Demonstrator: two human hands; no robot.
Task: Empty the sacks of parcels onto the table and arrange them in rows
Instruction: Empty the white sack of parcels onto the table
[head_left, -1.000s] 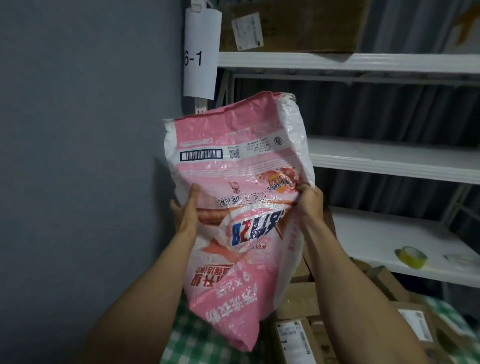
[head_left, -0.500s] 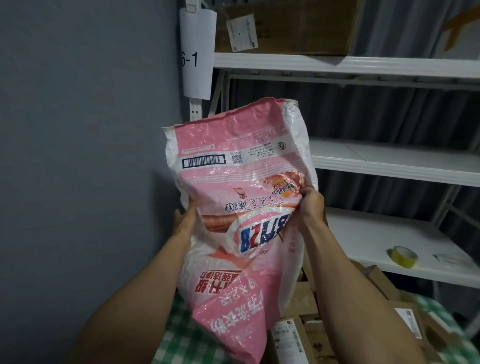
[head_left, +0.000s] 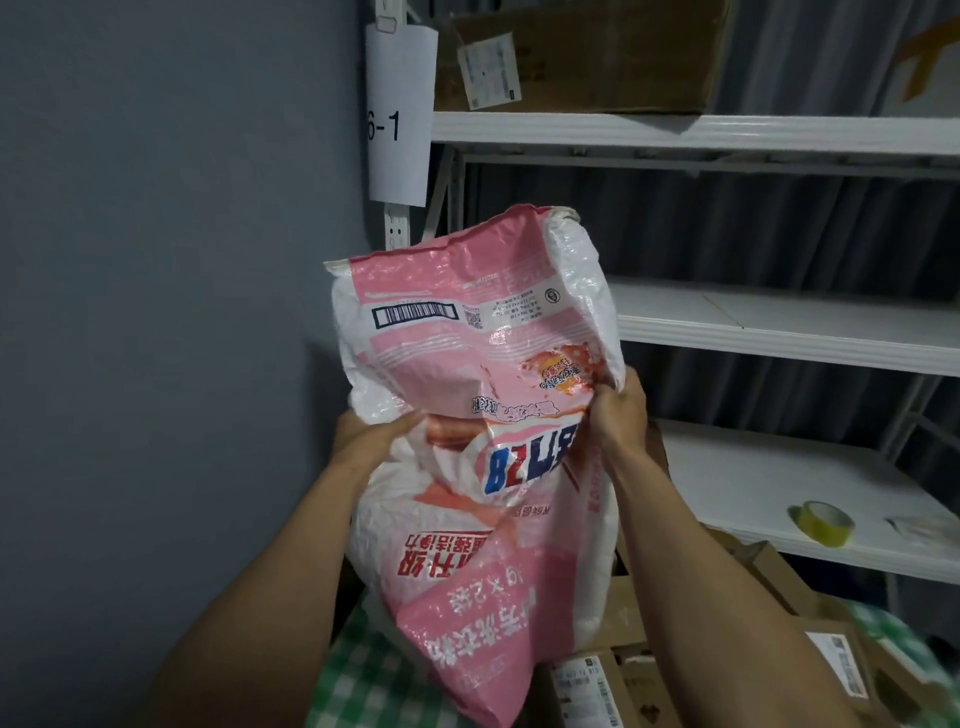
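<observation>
Sack (head_left: 483, 364), pink and white woven plastic, was seen held up in the air in front of the white shelving (head_left: 727, 135), its printing upside down and its closed end uppermost. It was gripped at about mid-height from both sides. The left hand (head_left: 374, 434) was clamped on the sack's left edge, fingers curled into bunched fabric. The right hand (head_left: 618, 415) was clamped on the right edge, a fold of the white side panel pinched in it. The sack lay between the two hands. Its upper part rose above them and leaned slightly right, and its lower part hung below them between the forearms. The lower end was noted over the table (head_left: 358, 670), which was covered in green checked cloth, and just beside the parcels (head_left: 587, 686). These were brown cartons with white labels, heaped at lower right. Whether the lower end touched them could not be told, as the bottom tip was cut off by the frame edge. A yellow tape roll (head_left: 823, 522) was recorded on the lowest shelf, well apart from the sack. A paper tag (head_left: 400, 114) marked "6-1" was hung on the shelf upright. A large carton (head_left: 582, 52) was noted on the top shelf.
</observation>
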